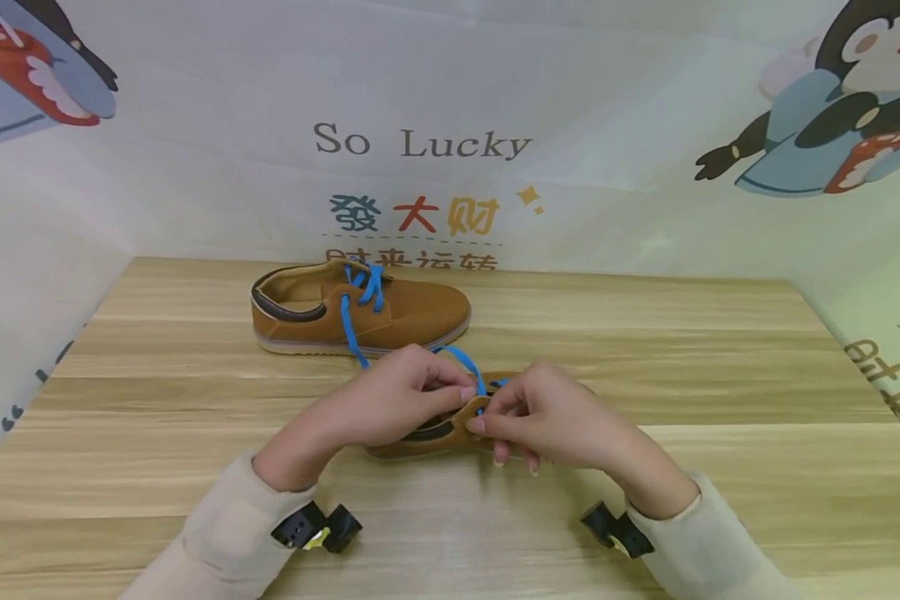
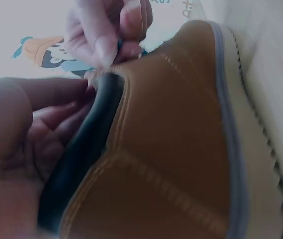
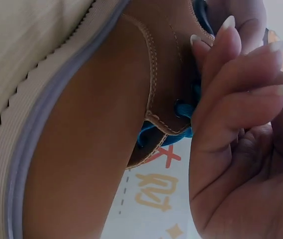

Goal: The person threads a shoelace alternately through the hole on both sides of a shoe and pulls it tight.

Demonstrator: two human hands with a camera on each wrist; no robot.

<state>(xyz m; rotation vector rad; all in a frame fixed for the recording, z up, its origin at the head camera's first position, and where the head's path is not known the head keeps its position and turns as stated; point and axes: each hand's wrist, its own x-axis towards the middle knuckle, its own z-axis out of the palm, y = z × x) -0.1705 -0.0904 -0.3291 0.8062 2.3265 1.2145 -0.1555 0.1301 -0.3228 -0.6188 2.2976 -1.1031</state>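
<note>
A brown shoe [image 1: 420,446] with a dark collar lining lies on its sole under both hands. My left hand [image 1: 390,396] reaches over its opening and pinches the edge of the eyelet flap with thumb and index finger. On the flap's outer side, my right hand [image 1: 551,417] pinches the blue shoelace [image 1: 465,362] at an eyelet, its other fingers loosely bent. The lace arches up behind the left fingertips and runs down to the flap. In the right wrist view, blue lace [image 3: 183,109] also passes through lower eyelets near the toe. The fingers partly hide the pinched end.
A second brown shoe [image 1: 427,308] stands just behind, toe to the right, with blue lace [image 1: 351,333] hanging down its near side. Both stand on a wooden table [image 1: 682,350]. A printed white cloth [image 1: 607,233] rises behind the table.
</note>
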